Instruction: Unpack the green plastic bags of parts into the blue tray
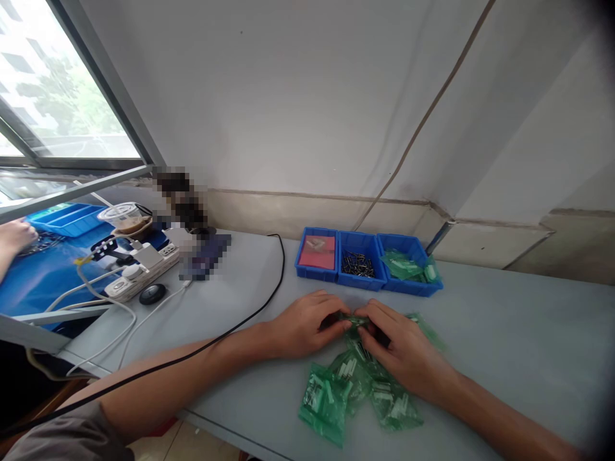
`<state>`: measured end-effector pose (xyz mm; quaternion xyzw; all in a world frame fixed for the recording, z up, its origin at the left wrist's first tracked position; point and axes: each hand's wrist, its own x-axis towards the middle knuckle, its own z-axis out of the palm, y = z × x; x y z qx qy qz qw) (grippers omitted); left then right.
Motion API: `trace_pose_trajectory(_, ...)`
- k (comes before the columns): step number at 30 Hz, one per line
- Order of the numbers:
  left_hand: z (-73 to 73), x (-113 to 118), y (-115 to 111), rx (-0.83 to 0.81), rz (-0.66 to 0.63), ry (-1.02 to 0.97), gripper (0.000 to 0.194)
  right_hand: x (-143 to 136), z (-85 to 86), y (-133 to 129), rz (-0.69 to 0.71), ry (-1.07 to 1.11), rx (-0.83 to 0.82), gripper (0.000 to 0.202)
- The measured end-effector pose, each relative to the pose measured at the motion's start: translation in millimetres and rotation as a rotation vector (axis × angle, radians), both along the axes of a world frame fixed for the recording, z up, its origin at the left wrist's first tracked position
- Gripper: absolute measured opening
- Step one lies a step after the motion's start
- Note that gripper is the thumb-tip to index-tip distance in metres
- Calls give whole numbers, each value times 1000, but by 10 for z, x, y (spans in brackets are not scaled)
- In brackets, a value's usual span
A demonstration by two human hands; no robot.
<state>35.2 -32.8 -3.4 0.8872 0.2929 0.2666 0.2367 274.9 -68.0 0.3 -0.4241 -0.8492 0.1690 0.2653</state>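
Pinching a small green translucent plastic packet (pixel 354 320) between the fingertips of both hands, the person holds it low over the pale grey tabletop (pixel 504 333), just in front of a row of bins. The left hand (pixel 300 326) grips the packet's left end with thumb and fingers curled in; the right hand (pixel 403 349) closes on its right end, fingers bent over the top. What the packet contains is too small to tell.

Just beneath and toward the person lies a loose heap of similar green plastic packets (pixel 353 390), each holding pale small parts, touching one another.

Behind the hands stand three small blue plastic bins side by side: the left bin (pixel 317 253) holds a red flat pad, the middle bin (pixel 359 261) dark small metal parts, the right bin (pixel 408 266) more green packets.

A black cable (pixel 269 298) curves across the table on the left, near a white power strip (pixel 139 272). Another person's hand (pixel 14 237) shows at the far left edge.
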Motion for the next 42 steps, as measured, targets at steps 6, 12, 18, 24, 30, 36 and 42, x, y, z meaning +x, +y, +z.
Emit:
trace_pose_trajectory(6, 4, -2, 1, -5, -6, 11, 23, 7, -8, 4, 6, 0, -8, 13)
trace_pose_trajectory(12, -15, -7, 12, 3, -17, 11, 22, 0, -7, 4, 3, 10, 4, 14)
trace_pose_trajectory(18, -18, -8, 13, 7, -17, 13, 22, 2, -6, -2, 2, 5, -1, 14)
trace_pose_trajectory(24, -17, -6, 10, 8, -16, 11, 23, 3, -3, 3, 1, 9, -14, 13)
trace_pose_trajectory(30, -2, -2, 7, 5, -22, 8, 23, 5, -4, 3, 5, -1, -26, 13)
trace_pose_trajectory(36, 5, 1, 2, -2, -16, 1, 22, 6, -21, 8, -2, 3, -25, 12)
trace_pose_trajectory(42, 0, 0, 3, 2, -18, 0, 22, 1, -23, 19, 5, 5, -34, 13)
